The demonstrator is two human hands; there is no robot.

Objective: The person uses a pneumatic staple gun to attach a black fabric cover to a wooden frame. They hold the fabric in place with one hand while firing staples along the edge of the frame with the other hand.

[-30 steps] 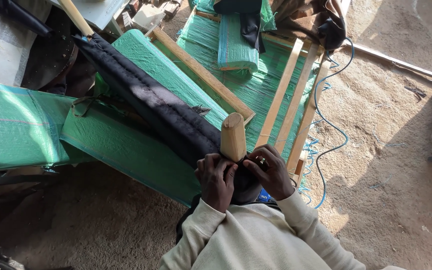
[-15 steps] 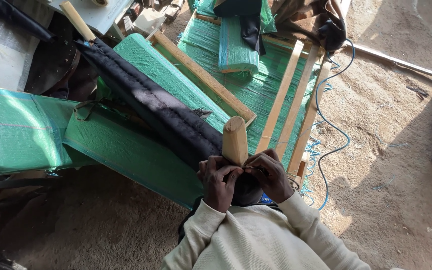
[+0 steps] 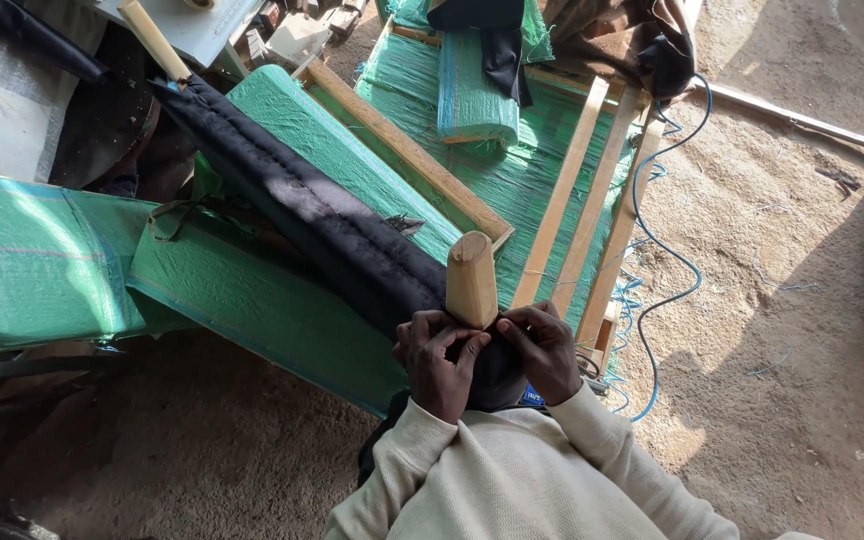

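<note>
Both hands grip the near end of a long black padded cover [image 3: 332,225], just below a wooden leg [image 3: 472,280] that sticks up between them: the left hand [image 3: 439,362] pinches the dark cloth with bent fingers, the right hand [image 3: 542,350] closes on it from the other side. Behind lies green woven sheeting [image 3: 252,290], then a wooden frame [image 3: 592,190] with a blue cable [image 3: 652,250] beside it.

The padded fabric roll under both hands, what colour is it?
Black padded fabric roll, clearest in the head view.
</note>
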